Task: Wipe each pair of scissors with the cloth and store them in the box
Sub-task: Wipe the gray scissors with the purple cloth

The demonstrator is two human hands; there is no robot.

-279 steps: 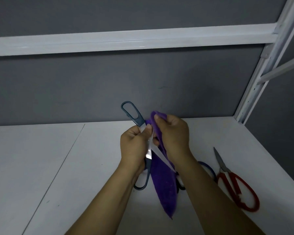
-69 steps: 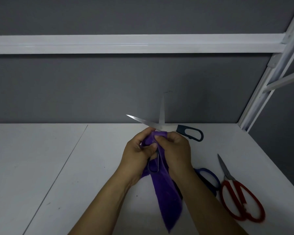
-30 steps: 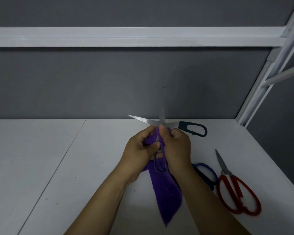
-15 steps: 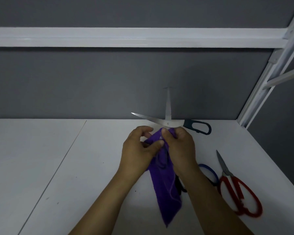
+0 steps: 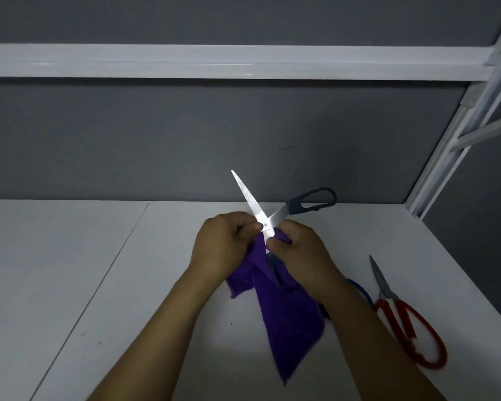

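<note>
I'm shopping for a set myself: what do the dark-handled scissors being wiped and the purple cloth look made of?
Dark-handled scissors: blades look like bare polished steel, bright and reflective; the handle loop looks like matte plastic, probably. Purple cloth: soft fabric, perhaps microfibre, judging by its limp drape and folds.

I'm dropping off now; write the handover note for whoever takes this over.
Left hand: pinches the open dark-grey-handled steel scissors near the pivot.
Right hand: grips the purple cloth against them.
On the white table: red-handled scissors; blue-handled scissors, partly hidden by the right forearm.
Box: not in view.
Done: nothing visibly stored.
Left: finish this wipe, wipe the other two, box all three.
</note>
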